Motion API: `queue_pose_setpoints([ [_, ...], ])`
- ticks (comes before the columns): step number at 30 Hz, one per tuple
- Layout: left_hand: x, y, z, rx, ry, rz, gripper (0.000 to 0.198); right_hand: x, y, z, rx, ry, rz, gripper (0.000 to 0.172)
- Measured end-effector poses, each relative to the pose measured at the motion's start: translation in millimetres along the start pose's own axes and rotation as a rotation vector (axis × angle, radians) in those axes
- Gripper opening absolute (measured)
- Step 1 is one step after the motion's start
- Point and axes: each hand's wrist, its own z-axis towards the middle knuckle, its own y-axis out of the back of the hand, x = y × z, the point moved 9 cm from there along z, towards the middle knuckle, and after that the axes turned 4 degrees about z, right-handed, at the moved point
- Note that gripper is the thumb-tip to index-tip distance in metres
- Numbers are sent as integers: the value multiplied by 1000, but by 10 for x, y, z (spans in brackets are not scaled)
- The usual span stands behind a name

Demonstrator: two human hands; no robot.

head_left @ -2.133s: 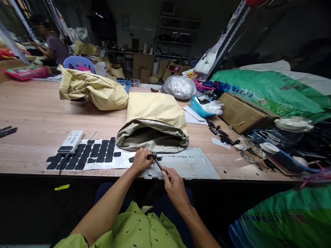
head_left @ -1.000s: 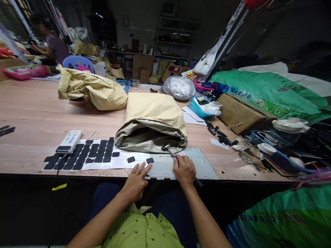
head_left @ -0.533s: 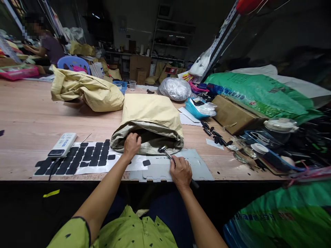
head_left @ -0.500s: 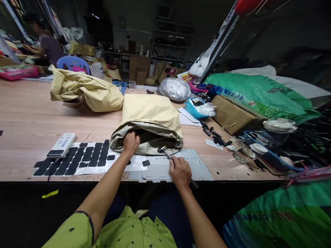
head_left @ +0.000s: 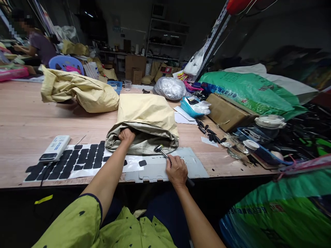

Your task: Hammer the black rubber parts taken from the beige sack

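A cream woven sack (head_left: 147, 107) lies on the table with its mouth, edge folded back, facing me. My left hand (head_left: 126, 135) reaches into that opening; its fingers are hidden inside the sack. My right hand (head_left: 177, 170) is closed around the handle of a small hammer (head_left: 161, 150), whose metal head rests close to the sack's lower edge. Under the hammer lies a grey plastic board (head_left: 192, 162). To the left, a white sheet (head_left: 103, 169) carries rows of black rounded stickers (head_left: 81, 161).
A white electronic device (head_left: 55, 148) with a cable stands at the left. Another cream sack (head_left: 80, 89) lies behind it. Loose black parts (head_left: 210, 132), a cardboard box (head_left: 229, 112) and a lidded jar (head_left: 270, 124) crowd the right side. A person (head_left: 38, 44) sits at the far left.
My left hand has gone deeper into the sack's mouth. The right hand keeps its hold on the hammer. The whole view has shifted slightly, so things appear further left.
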Motion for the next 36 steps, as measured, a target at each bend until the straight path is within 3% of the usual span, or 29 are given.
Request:
queue_pose_setpoints([
  [4, -89, 146, -221, -31, -88, 53, 31, 5, -3, 5, 10, -6, -2, 23],
  [9, -134, 222, -797, -136, -407, 158, 28, 8, 4, 9, 4, -18, 1, 23],
  [13, -52, -83, -1239, -41, -680, 60, 20, 13, 6, 2, 8, -27, 4, 22],
  [15, 8, -276, -1348, 33, -745, 15, 17, 8, -5, 1, 20, -30, 4, 22],
  [20, 127, -474, -1316, 96, -719, -111, 20, -28, -51, 25, 68, -29, 32, 24],
  [25, 140, -476, -1264, 126, -691, -139, 15, -26, 10, -58, 113, -88, 264, 27],
  [30, 130, -482, -1281, 147, -678, -114, 17, 175, 144, -300, 205, -112, 652, 33],
  [36, 127, -471, -1290, 154, -660, -106, 18, 360, 246, -399, 249, -123, 738, 37],
])
